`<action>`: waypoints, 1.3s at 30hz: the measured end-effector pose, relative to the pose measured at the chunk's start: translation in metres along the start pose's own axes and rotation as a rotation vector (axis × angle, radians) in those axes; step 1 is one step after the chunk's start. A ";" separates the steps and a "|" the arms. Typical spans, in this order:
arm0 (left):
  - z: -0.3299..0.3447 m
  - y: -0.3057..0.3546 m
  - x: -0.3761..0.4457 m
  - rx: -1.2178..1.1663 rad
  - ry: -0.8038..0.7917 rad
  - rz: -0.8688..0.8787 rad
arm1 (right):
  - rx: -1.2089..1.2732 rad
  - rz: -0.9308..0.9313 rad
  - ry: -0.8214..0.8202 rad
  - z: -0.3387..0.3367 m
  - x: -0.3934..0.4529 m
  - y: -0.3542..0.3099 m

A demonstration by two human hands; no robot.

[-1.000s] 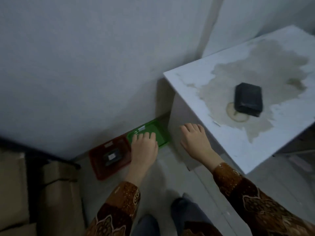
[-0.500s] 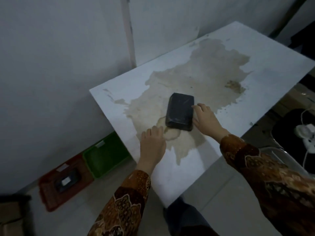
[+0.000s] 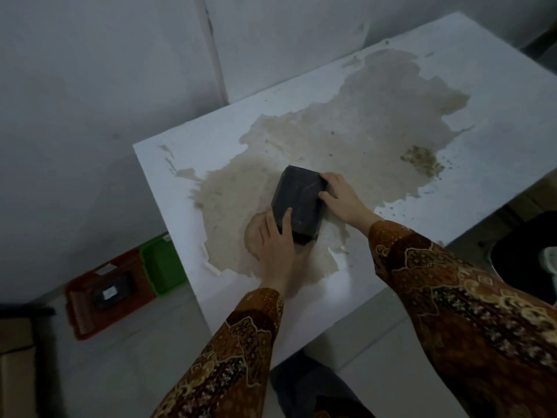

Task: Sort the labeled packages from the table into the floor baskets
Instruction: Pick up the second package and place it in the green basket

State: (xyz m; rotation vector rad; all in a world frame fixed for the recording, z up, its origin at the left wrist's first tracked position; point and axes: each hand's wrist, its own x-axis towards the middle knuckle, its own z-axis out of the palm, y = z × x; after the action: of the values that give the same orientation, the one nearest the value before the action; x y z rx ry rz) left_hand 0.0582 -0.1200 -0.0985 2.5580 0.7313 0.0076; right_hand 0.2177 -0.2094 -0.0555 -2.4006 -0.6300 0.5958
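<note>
A black wrapped package [image 3: 298, 200] lies on the white table [image 3: 482, 95], over its worn brown patch. My left hand [image 3: 271, 236] grips the package's near left corner, thumb on top. My right hand [image 3: 340, 197] holds its right side with fingers curled on the edge. No label shows on the package's top. On the floor to the left stand a red basket [image 3: 81, 309] holding another black package with a white label [image 3: 110, 292], and a green basket [image 3: 162, 267], partly hidden by the table edge.
A grey wall runs behind the table and baskets. Cardboard boxes [image 3: 15, 372] sit at the lower left on the floor. A dark round object [image 3: 524, 260] lies on the floor at the right of the table.
My hands rose from beside the floor baskets to the table. Both closed onto the black package, the left from the near corner and the right from the side.
</note>
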 end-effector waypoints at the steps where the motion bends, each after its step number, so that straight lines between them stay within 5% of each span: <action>1: -0.002 0.002 0.001 -0.037 0.007 -0.004 | 0.006 -0.009 0.011 -0.003 -0.001 0.000; 7: -0.059 0.002 0.016 -0.393 0.081 0.054 | 0.096 -0.164 0.134 -0.039 -0.010 -0.013; 12: -0.114 -0.004 0.046 -0.982 -0.131 -0.175 | 0.147 -0.249 0.133 -0.058 -0.014 -0.030; 20: -0.129 -0.004 0.046 -1.216 -0.098 -0.259 | 0.405 -0.301 0.057 -0.064 -0.017 -0.054; 29: -0.119 -0.015 0.032 -1.332 -0.007 -0.296 | 0.621 -0.067 0.054 -0.047 -0.017 -0.057; 34: -0.151 -0.028 0.043 -1.207 0.159 -0.148 | 0.439 -0.041 -0.292 -0.050 -0.026 -0.064; 39: -0.182 -0.013 0.061 -0.863 -0.061 0.040 | 0.578 -0.141 -0.272 -0.035 -0.026 -0.095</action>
State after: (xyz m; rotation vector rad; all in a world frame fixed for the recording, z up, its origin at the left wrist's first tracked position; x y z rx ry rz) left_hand 0.0802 0.0013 0.0494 1.7353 0.4978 0.2101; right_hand 0.1882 -0.1704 0.0365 -1.7392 -0.6284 0.9095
